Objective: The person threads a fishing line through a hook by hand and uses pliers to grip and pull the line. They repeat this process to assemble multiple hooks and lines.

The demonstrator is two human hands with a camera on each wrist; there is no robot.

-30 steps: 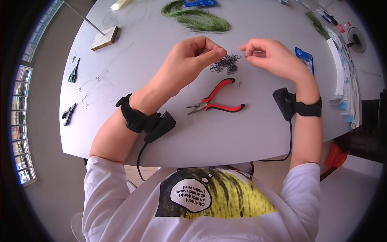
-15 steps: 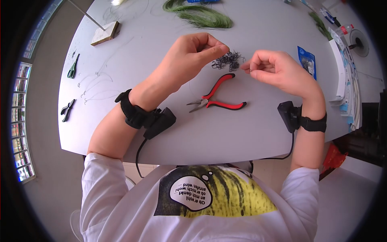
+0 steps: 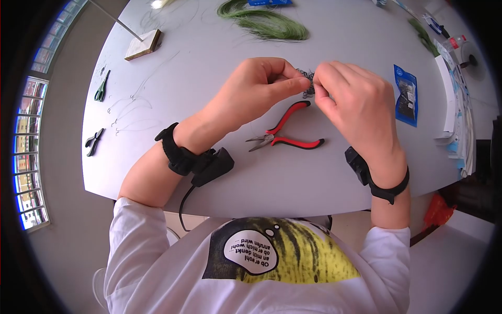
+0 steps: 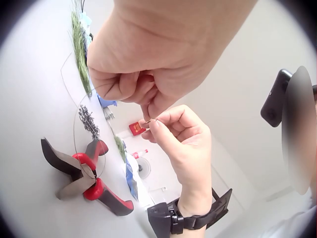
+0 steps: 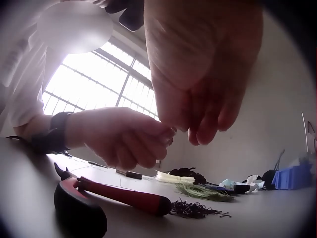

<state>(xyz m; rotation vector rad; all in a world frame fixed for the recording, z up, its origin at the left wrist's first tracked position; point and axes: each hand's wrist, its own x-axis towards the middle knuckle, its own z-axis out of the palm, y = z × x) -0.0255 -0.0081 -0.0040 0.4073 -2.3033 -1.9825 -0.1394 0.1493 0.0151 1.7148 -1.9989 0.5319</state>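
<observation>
In the head view the left hand (image 3: 256, 86) and right hand (image 3: 361, 104) meet at their fingertips, just over a pile of small dark hooks (image 3: 308, 93). A thin clear line (image 4: 75, 126) loops down from the left hand (image 4: 148, 54) in the left wrist view; thumb and finger pinch it. Between its thumb and index finger the right hand (image 4: 185, 144) pinches a tiny dark hook, mostly hidden by the fingertips. Red-handled pliers (image 3: 298, 143) lie spread on the table below the hands, touched by neither.
Green strands (image 3: 272, 26) lie at the back, a blue packet (image 3: 406, 99) at the right. On the left are green-handled scissors (image 3: 100, 90), black snips (image 3: 93, 142), several lines with hooks and a wooden block (image 3: 142, 46) with a rod. Papers (image 3: 451, 104) stand along the right edge.
The right hand has turned palm down and moved left to the left fingertips, closing the gap between the hands. The left hand has shifted slightly right and nearer the body.
</observation>
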